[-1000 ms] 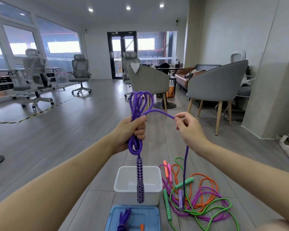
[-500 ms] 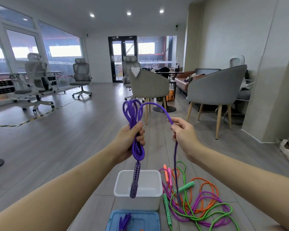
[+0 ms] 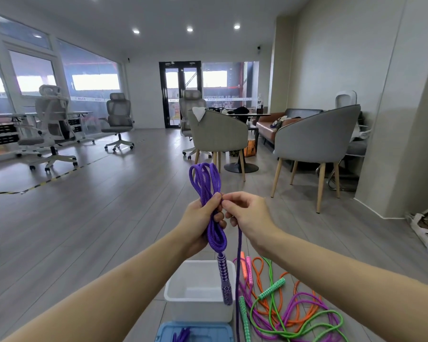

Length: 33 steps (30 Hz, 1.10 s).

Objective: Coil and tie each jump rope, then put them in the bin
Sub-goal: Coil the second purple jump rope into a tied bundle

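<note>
The left hand grips the coiled purple braided jump rope mid-bundle — loops above, patterned handle dangling over the white plastic bin. The right hand pinches its loose strand beside the coil.

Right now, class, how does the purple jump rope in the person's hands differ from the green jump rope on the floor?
The purple jump rope is gathered into long loops gripped by the left hand, while the green jump rope sprawls loose. The purple one hangs in the air over the white bin; the green one lies tangled with orange and magenta ropes. The right hand pinches the purple strand; nothing touches the green. Both have patterned handles.
</note>
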Each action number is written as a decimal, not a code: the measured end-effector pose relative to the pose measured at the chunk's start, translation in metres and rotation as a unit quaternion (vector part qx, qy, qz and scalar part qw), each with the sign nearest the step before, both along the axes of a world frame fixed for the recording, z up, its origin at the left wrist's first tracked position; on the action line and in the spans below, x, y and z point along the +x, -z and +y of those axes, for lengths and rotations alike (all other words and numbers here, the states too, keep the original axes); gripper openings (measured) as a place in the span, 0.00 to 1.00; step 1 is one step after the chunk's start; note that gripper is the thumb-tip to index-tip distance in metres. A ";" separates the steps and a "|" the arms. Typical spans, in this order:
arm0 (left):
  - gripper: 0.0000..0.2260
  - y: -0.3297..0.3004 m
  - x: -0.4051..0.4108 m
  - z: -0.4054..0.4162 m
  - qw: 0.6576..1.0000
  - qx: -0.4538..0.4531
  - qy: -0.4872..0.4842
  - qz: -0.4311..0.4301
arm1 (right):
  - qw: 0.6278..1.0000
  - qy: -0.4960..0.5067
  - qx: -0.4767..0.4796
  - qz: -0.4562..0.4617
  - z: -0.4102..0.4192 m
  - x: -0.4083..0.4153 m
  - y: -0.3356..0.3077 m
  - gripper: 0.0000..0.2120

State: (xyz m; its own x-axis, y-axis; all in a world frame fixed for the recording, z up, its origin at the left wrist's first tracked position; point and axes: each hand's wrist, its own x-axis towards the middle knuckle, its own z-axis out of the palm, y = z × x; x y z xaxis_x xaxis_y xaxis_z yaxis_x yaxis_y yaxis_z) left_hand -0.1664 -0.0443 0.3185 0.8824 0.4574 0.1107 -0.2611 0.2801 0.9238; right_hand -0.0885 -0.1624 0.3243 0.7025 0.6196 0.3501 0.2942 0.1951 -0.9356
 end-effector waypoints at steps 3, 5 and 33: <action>0.12 -0.001 0.000 0.006 1.000 0.008 -0.013 0.007 | 0.999 -0.039 -0.016 -0.002 -0.005 0.001 -0.004 0.08; 0.12 -0.003 -0.002 0.009 0.999 0.009 -0.040 -0.004 | 0.997 -0.070 -0.029 0.005 -0.008 -0.001 -0.005 0.08; 0.18 -0.014 -0.032 0.014 0.984 0.142 0.041 0.102 | 0.913 -0.016 -0.149 -0.379 -0.027 0.015 0.003 0.05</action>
State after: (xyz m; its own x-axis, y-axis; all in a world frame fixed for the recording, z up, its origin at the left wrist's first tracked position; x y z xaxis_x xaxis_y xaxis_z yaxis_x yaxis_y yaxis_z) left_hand -0.1982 -0.0305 0.3326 0.9322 0.3596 0.0411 -0.0503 0.0163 0.9986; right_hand -0.0738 -0.1896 0.3217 0.3082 0.7832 0.5400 0.8778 -0.0153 -0.4788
